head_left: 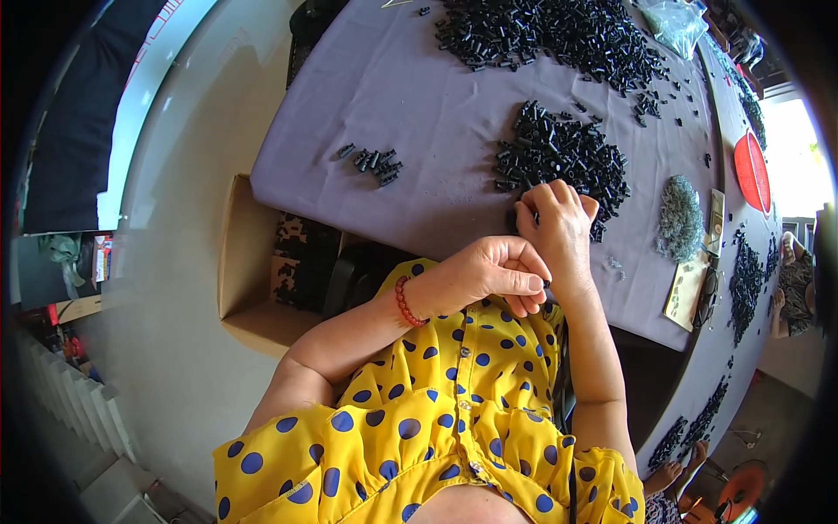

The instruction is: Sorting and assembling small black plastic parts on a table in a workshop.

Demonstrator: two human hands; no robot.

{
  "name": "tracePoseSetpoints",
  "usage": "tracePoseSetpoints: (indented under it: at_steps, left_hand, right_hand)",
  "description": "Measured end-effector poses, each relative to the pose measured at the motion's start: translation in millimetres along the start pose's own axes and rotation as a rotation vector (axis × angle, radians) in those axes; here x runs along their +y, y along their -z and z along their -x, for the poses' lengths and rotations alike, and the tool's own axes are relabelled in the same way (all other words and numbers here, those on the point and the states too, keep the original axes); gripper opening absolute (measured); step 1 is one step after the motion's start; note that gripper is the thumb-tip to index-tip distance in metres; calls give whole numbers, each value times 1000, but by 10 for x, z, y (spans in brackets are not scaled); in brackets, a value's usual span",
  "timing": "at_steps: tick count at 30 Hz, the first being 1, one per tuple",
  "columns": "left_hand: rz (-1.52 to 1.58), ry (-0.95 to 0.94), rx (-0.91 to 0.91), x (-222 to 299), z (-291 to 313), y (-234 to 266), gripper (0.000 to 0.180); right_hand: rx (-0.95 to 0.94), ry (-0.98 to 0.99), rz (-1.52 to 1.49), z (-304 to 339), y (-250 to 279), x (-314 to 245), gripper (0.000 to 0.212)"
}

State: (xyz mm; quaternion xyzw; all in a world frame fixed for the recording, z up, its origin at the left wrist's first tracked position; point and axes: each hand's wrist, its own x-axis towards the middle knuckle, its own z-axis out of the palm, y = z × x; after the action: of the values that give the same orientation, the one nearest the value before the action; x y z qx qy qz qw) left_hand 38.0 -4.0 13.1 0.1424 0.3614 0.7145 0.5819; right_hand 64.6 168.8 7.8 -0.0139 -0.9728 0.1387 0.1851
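My left hand [504, 278], with a red bead bracelet at its wrist, is closed in front of my body. A small black piece [546, 284], mostly hidden, shows at its thumb and fingertips. Just beyond it my right hand [560, 225] lies at the near edge of a pile of small black tube-like parts [563, 153]. Its fingers are curled, with a bit of black between thumb and forefinger. To the left on the purple-grey tablecloth [349, 96] is a small group of the same black parts [377, 164].
A larger black heap [550, 35] covers the far table. At right lie a clump of clear small pieces [679, 218], a yellowish card [686, 290], glasses [709, 297] and a red basket [752, 173]. A cardboard box [249, 288] stands below the left table edge. Other people sit at right.
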Motion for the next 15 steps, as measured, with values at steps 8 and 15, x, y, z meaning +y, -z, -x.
tracePoseSetpoints:
  at_steps: [8,15]
  left_hand:
    - [19,-17,10,-19,0,24,16]
    - [40,-9,39,-21,-12,20,17]
  right_hand:
    - [-87,-57,130,-11,-12,-74,15]
    - [-91,-83,128,-20,-64,-31,15]
